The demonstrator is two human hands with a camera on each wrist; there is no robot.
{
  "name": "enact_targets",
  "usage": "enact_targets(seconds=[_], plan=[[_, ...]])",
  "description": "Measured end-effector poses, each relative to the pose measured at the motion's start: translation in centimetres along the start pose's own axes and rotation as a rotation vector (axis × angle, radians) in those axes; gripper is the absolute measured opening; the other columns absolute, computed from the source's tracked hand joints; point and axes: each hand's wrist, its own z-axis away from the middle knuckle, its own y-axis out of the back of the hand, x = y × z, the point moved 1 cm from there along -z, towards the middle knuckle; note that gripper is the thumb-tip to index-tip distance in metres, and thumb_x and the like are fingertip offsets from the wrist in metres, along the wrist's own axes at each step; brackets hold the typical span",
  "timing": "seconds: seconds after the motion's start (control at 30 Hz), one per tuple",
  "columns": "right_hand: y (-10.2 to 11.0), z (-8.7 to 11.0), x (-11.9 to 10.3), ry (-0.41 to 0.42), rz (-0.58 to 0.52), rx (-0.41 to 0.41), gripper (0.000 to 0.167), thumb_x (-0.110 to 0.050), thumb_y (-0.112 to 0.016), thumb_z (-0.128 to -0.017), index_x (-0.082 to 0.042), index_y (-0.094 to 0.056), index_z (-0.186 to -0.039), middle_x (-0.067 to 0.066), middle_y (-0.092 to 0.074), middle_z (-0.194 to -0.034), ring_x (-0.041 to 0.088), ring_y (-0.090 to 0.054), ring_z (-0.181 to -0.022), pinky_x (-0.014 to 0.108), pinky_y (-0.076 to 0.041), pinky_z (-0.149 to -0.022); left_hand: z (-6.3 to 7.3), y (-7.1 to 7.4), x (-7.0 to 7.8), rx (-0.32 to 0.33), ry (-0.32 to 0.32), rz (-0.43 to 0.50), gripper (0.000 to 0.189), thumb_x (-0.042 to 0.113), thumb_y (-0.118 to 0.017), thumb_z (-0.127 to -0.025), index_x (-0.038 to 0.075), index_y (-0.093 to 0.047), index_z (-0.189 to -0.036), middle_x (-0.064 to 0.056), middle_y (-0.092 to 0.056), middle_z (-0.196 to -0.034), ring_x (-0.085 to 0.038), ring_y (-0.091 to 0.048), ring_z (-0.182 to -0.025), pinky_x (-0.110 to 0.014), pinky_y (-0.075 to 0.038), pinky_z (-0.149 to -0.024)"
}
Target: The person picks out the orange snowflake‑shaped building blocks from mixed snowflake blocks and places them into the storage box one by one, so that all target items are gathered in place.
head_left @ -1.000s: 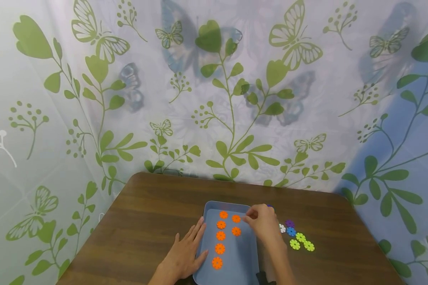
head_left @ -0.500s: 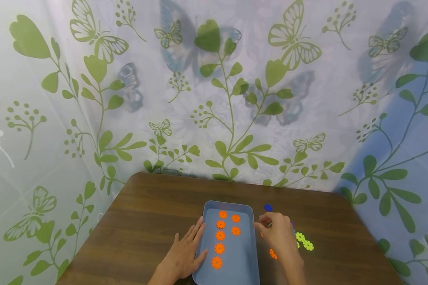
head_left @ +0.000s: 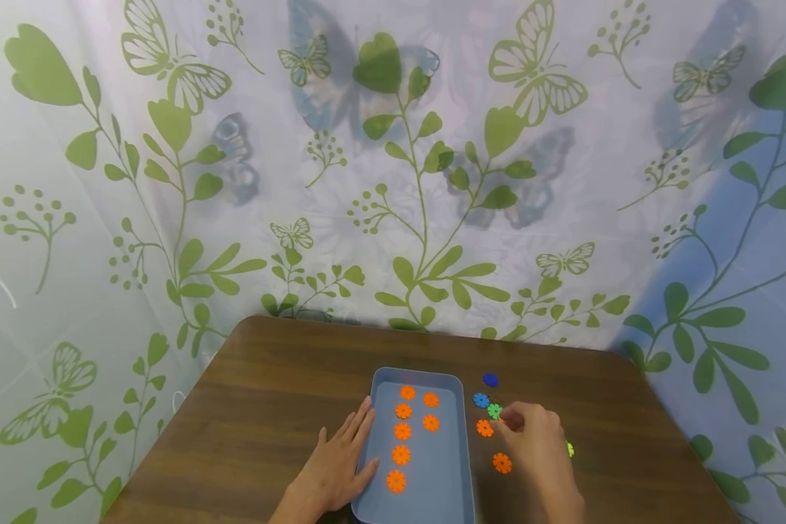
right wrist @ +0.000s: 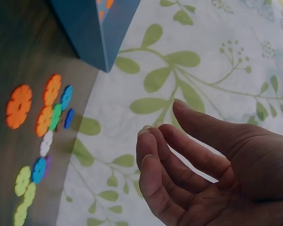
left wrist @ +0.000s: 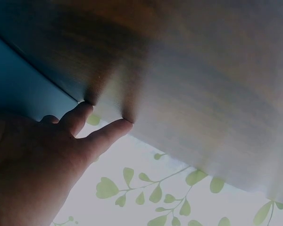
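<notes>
Orange flower-shaped discs (head_left: 401,455) lie in the grey-blue tray (head_left: 439,473) at the lower centre of the head view; we count seven, five in a left column and two in a right one. More orange discs (head_left: 501,463) lie on the tabletop (head_left: 288,378) right of the tray, and we make out three in the right wrist view.

We see the left hand (head_left: 332,462) along the tray's left edge, fingers straight and thumb spread away across the rim. At the lower right, the right hand (head_left: 533,440) is just beside a green disc (head_left: 494,411); its fingers are loosely bent, with a gap between thumb and fingertips. Above the green disc we find a blue disc (head_left: 481,400) and a dark blue disc (head_left: 490,380).

Lower left in the right wrist view, we see a white disc (right wrist: 46,143) and yellow-green discs (right wrist: 22,181). A leaf-and-butterfly curtain (head_left: 445,218) fills the upper frame.
</notes>
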Motion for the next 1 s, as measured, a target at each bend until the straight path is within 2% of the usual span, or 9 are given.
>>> enact_targets(seconds=[0.2, 0.47, 0.73, 1.0], plan=[[0.3, 0.1, 1.5, -0.046, 0.013, -0.025, 0.011, -0.012, -0.087, -0.088, -0.004, -0.080, -0.091, 0.002, -0.078, -0.083, 0.022, -0.071, -0.080, 0.051, -0.058, -0.075, -0.1, 0.1, 0.1, -0.016, 0.014, 0.000, 0.079, 0.044, -0.058, -0.109, 0.003, -0.028, -0.169, -0.013, -0.019, -0.180, -0.045, -0.041, -0.155, -0.087, -0.034, -0.104], [0.4, 0.3, 3.6, -0.072, 0.033, -0.045, 0.011, -0.014, -0.089, -0.089, -0.006, -0.081, -0.090, 0.004, -0.079, -0.085, 0.023, -0.071, -0.080, 0.048, -0.058, -0.073, -0.1, -0.3, -0.2, 0.007, -0.011, -0.005, 0.078, 0.042, -0.058, -0.110, 0.003, -0.028, -0.169, -0.013, -0.019, -0.180, -0.047, -0.042, -0.153, -0.088, -0.035, -0.102], [0.2, 0.2, 5.7, -0.109, 0.058, -0.086, 0.016, -0.015, -0.087, -0.090, -0.001, -0.080, -0.093, 0.008, -0.078, -0.085, 0.026, -0.070, -0.079, 0.054, -0.058, -0.074, -0.1, -0.2, -0.1, 0.000, 0.000, 0.009, 0.077, 0.041, -0.060, -0.109, 0.003, -0.029, -0.169, -0.014, -0.020, -0.180, -0.046, -0.041, -0.154, -0.088, -0.034, -0.104], [-0.7, -0.1, 7.5, -0.158, 0.072, -0.152, 0.016, -0.016, -0.086, -0.091, -0.001, -0.079, -0.094, 0.014, -0.079, -0.092, 0.030, -0.070, -0.084, 0.057, -0.057, -0.078, -0.2, -0.3, -0.2, 0.016, -0.022, -0.014, 0.078, 0.043, -0.056, -0.111, 0.003, -0.026, -0.170, -0.015, -0.019, -0.180, -0.047, -0.041, -0.153, -0.088, -0.035, -0.102]])
